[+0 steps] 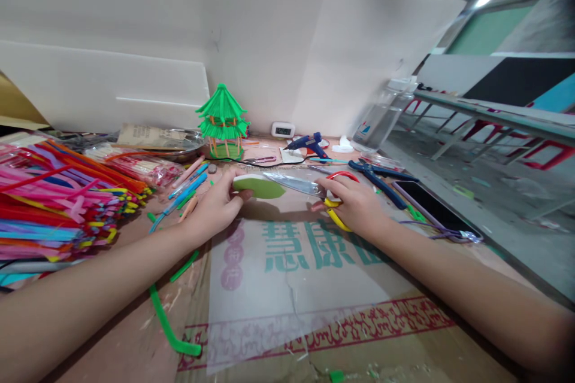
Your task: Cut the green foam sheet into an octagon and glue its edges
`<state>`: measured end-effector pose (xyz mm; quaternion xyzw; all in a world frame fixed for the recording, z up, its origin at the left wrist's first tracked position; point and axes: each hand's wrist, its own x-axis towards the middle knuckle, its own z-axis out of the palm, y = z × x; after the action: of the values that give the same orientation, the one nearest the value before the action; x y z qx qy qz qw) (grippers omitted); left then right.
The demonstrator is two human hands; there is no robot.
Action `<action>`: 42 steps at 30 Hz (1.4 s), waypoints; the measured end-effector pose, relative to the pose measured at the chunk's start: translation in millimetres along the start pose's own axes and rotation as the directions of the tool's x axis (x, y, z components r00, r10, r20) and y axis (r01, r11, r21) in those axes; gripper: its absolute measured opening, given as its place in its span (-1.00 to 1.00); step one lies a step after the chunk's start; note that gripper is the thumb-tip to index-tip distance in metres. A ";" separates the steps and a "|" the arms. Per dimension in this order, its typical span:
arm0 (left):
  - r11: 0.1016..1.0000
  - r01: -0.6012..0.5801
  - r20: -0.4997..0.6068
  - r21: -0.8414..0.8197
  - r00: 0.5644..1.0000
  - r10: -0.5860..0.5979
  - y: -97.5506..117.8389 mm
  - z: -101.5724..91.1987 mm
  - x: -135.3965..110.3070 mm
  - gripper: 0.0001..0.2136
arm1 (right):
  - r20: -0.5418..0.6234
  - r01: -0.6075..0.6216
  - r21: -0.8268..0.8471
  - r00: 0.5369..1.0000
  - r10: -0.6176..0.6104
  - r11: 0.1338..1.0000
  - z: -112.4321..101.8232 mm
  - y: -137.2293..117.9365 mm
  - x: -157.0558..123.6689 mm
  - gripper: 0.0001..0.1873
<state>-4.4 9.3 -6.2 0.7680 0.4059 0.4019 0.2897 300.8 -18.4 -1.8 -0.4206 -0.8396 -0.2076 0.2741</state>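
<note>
Scissors raised beside a green oval piece above the worktable

In the head view, the left hand (224, 200) pinches one end of a green oval piece (260, 187) between thumb and fingers, with a pale edge showing along its top; the piece is off the table, in front of the person and between the two hands. The right hand (359, 203) is wrapped around the red and yellow handles of a pair of scissors (300, 184); the blades point left toward the upper edge of the piece, though whether they touch it cannot be told.

The step in hand looks like cutting or trimming the oval's rim; a further cut would call for the left hand to hold the piece steady, perhaps turning it, while the blades spread around the edge and follow its curve.

Beyond the hands stand a green pagoda-like model (222, 122) and a small white timer (283, 129), with a blue glue gun (308, 142) lying near the timer; a bundle of coloured craft stems (67, 197) lies at the left; pliers (381, 184) and a phone (433, 206) lie at the right.
</note>
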 end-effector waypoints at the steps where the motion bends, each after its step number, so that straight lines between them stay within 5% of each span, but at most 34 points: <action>1: 1.000 0.008 0.003 -0.011 1.000 -0.008 -0.1 0.2 0.1 -0.84 | 0.008 -0.010 0.002 1.000 0.010 1.000 -0.2 -0.3 0.0 -0.62; 15: 0.996 0.029 -0.039 -0.083 0.999 -0.033 2.3 -0.5 2.0 -0.66 | 0.041 -0.320 0.154 0.947 0.317 0.935 11.8 9.4 -0.5 -0.48; 21: 0.991 0.063 -0.037 -0.115 0.997 -0.067 -4.1 0.7 4.7 -0.70 | 0.053 -0.294 0.146 0.956 0.289 0.945 10.0 6.0 0.8 -0.49; 29: 0.897 0.176 0.080 -0.404 0.984 -0.157 2.9 4.4 0.7 -0.63 | 0.091 -0.226 0.138 0.972 0.215 0.964 5.7 2.0 3.0 -0.60; 42: 0.994 -0.024 -0.022 -0.111 1.000 0.022 -4.4 0.8 3.7 -0.64 | 0.106 -0.203 0.144 0.976 0.188 0.969 3.7 -0.1 4.7 -0.57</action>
<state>-4.1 14.6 -8.6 0.7510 0.3771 0.4353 0.3231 297.3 -13.6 -1.6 -0.4880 -0.8191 -0.0947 0.2863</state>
